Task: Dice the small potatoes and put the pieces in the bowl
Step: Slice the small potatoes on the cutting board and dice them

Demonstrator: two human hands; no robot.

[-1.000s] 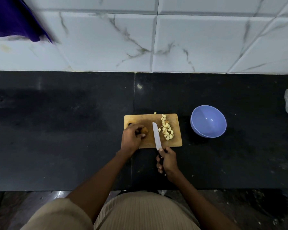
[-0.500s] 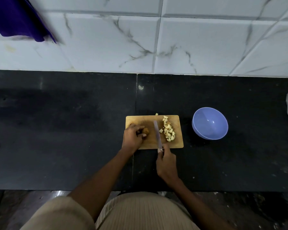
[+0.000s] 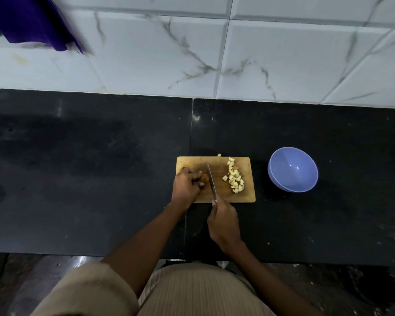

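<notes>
Knife has shifted left since the earlier frame, away from the diced pieces, blade now against the small potato. Right hand clamped on handle; left hand curled over potato on cutting board. Advice: keep fingertips tucked, cut straight down. Bowl holds nothing, right of board.

- pretty clearly a home kitchen
- black stone tabletop against white marble-look wall tiles
- wooden cutting board, knife, diced potato, blue bowl
</notes>
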